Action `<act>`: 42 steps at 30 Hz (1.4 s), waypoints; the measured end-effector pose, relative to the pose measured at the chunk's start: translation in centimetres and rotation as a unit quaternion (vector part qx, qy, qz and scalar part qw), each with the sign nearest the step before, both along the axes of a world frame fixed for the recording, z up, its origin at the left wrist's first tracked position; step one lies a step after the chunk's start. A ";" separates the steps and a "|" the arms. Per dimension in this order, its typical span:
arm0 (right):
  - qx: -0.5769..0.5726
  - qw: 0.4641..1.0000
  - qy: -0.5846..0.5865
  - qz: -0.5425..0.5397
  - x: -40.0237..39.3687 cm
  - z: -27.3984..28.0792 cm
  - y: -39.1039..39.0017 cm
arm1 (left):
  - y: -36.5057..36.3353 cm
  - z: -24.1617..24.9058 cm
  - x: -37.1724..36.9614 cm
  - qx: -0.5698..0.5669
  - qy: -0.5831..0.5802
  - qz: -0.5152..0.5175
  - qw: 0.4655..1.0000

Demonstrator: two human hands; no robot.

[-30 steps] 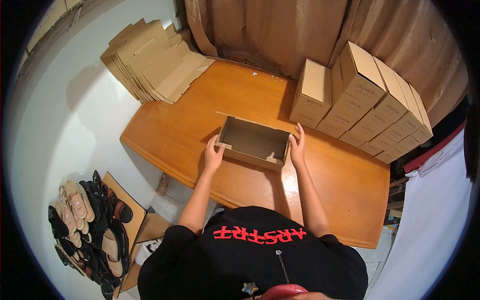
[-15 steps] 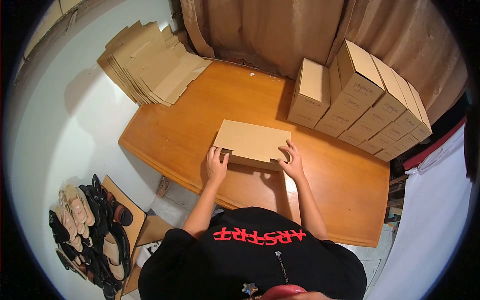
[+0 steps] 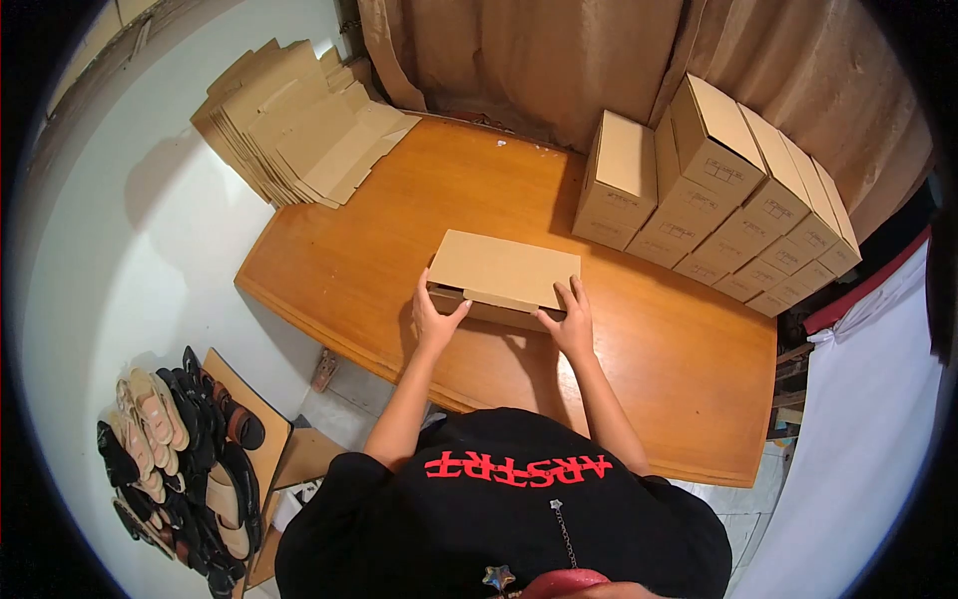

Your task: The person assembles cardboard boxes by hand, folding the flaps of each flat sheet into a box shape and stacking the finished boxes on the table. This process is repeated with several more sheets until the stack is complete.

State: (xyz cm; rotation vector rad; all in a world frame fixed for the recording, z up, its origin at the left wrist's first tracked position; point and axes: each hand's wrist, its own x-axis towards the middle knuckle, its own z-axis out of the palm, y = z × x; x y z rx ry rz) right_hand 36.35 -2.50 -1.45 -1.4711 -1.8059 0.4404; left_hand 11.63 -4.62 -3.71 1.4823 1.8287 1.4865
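Note:
A brown cardboard box (image 3: 507,268) lies on the wooden table in front of me, its lid almost level. Along the lid's front edge a narrow flap is bent down, and dark gaps show at the front corners. My left hand (image 3: 436,317) grips the front left corner, fingers along the side and thumb at the front. At the front right corner my right hand (image 3: 570,321) holds the box the same way, thumb near the flap. The inside of the box is hidden.
Closed boxes (image 3: 704,215) with markings stand stacked at the table's (image 3: 659,369) back right. Flattened cardboard sheets (image 3: 299,130) lean by the wall at the back left. Several sandals and shoes (image 3: 185,449) are piled on the lower left. A brown curtain (image 3: 529,60) hangs behind.
Both thumbs have shifted inward along the box's front. The lid's front flap now shows bent downward, and the right hand has come lower and slightly left.

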 end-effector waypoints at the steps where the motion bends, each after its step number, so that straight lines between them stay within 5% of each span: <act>1: 0.001 1.000 0.002 -0.006 0.0 -0.1 0.1 | 0.0 0.3 0.1 0.005 0.020 0.001 1.000; 20: 0.063 0.997 -0.032 -0.007 0.3 -1.6 -0.3 | 0.0 -0.1 1.1 -0.009 0.073 0.019 0.997; 23: 0.078 0.991 -0.108 -0.026 0.1 -1.7 -0.9 | -0.2 -0.5 1.4 -0.025 0.085 0.027 0.996; 32: 0.134 0.983 -0.122 0.030 1.3 -2.0 -2.9 | 3.3 -2.8 0.1 -0.053 0.026 0.060 0.996; 36: 0.152 0.968 -0.121 0.159 1.7 -3.1 -3.1 | 5.0 -1.1 -1.1 -0.118 -0.015 0.124 0.985; 39: 0.158 0.986 -0.020 0.054 0.9 -2.2 -2.2 | 4.1 0.9 0.1 -0.262 -0.045 0.072 0.961; 42: 0.023 0.992 0.127 -0.012 0.8 -2.7 -0.5 | 1.5 0.1 2.0 -0.318 -0.038 -0.051 0.946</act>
